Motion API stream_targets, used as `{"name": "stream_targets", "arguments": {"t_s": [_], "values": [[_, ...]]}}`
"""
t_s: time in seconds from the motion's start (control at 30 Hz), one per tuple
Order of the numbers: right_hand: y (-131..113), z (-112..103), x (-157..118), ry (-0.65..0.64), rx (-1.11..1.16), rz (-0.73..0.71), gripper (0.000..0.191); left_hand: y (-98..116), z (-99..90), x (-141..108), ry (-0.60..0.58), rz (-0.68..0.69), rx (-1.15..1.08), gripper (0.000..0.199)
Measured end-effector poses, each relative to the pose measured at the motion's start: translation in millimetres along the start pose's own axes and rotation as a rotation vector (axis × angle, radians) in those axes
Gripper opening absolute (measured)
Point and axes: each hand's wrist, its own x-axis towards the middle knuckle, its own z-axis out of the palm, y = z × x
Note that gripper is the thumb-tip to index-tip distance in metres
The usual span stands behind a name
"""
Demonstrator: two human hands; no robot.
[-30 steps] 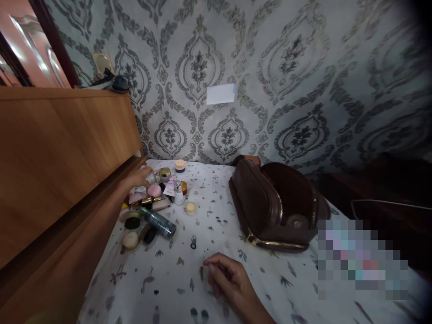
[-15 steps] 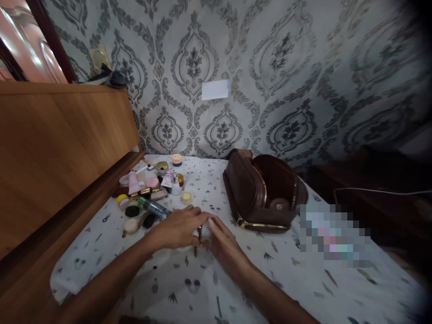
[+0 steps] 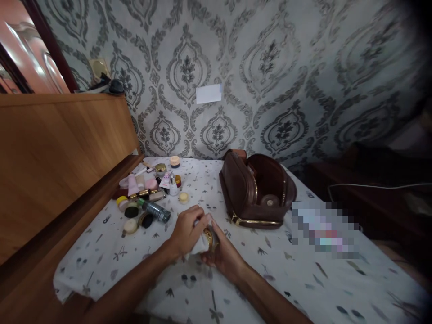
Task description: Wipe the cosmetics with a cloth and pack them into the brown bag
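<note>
In front of me, my left hand is closed on a white cloth or tissue, pressed against a small round jar with a gold-coloured face. Wrapped round the jar from the right is my right hand; part of the jar is hidden by fingers. A dark tube-like bottle with a green end lies left of my left hand. Just beyond the hands sits a small cream-coloured jar. To the right stands a brown cosmetic bag, unzipped and gaping, with gold zips.
Several tubes, jars and bottles cluster at the left, among them a pink tube and a white bottle. A wooden panel borders the left side. A blurred-out item lies at the right. A patterned wall closes the back.
My hands have turned the jar, so its gold face and the white cloth now show. The left hand has shifted slightly, uncovering the dark bottle's end. The view has moved a little.
</note>
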Motion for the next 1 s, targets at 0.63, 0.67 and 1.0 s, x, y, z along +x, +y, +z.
{"name": "stream_targets", "arguments": {"t_s": [0.63,0.67,1.0], "values": [[-9,-7,4,-0.059,0.292,0.039,0.072,-34,16.9,-13,-0.152,-0.215,-0.556,0.071],[-7,-9,6,-0.068,0.229,0.042,0.074,-33,16.5,-13,-0.126,-0.223,-0.536,0.065],[-3,-9,-8,0.030,-0.405,-0.610,0.057,-40,7.0,-14,-0.011,-0.143,-0.237,0.037]]}}
